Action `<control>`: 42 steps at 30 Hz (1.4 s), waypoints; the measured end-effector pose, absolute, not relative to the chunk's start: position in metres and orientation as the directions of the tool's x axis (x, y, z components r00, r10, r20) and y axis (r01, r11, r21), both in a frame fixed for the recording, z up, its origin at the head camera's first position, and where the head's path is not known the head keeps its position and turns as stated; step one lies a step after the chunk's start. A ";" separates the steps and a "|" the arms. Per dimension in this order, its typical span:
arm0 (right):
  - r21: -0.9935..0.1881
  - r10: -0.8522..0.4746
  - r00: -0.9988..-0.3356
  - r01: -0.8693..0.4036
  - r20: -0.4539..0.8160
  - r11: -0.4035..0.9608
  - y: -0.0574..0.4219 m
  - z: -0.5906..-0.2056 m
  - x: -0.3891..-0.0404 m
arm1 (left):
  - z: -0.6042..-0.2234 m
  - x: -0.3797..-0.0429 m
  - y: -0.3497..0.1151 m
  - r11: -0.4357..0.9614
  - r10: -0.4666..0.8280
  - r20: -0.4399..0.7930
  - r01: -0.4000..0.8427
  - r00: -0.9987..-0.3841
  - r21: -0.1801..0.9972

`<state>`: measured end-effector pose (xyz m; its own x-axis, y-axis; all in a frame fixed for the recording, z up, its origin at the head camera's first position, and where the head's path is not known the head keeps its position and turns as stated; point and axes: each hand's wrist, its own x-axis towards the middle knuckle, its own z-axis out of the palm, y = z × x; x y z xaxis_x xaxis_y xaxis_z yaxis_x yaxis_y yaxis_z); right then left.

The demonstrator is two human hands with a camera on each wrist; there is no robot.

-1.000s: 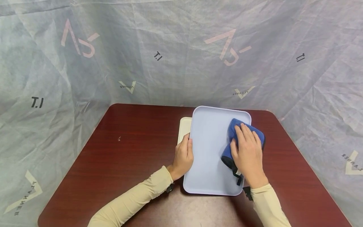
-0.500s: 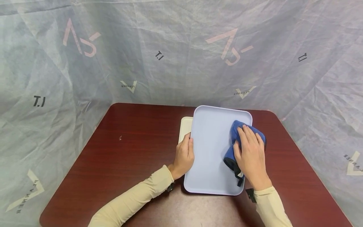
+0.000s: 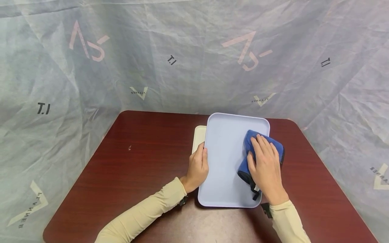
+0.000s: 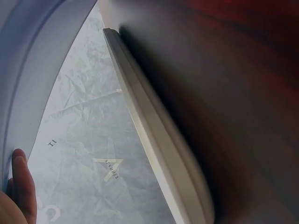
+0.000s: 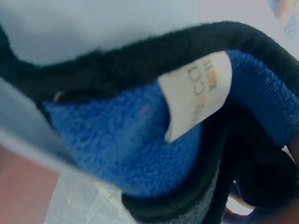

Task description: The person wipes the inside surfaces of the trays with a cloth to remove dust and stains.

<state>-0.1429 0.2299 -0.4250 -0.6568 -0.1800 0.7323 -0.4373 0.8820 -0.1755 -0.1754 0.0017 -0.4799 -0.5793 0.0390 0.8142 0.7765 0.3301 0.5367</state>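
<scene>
My left hand (image 3: 196,168) grips the left edge of a pale blue-lilac rectangular tray (image 3: 225,192), thumb over the rim. The left wrist view shows this tray (image 4: 44,70) raised and tilted above the tabletop, with a finger (image 4: 24,186) against its underside. My right hand (image 3: 266,165) holds a bunched blue towel (image 3: 250,138) with dark edging against the right part of the tray's inner face. In the right wrist view, the towel (image 5: 131,135) shows its fluffy pile and a white printed label (image 5: 201,95). The right fingertips partly sink into the towel's folds.
A cream tray (image 3: 199,135) lies on the dark red-brown table (image 3: 146,152), mostly hidden under the raised tray. A small pale mark (image 3: 129,147) is on the tabletop at left. Grey printed sheeting (image 3: 194,67) hangs around the table's far and side edges.
The right hand and towel shift slightly right, then back left and a little toward the near side, along the tray. The left hand keeps its grip, and the tray stays almost still.
</scene>
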 end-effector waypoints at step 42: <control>-0.056 -0.385 -0.561 -0.613 0.733 0.788 0.136 -0.410 -0.141 | -0.476 -0.175 -0.001 0.358 0.059 0.839 0.796 -0.541 0.488</control>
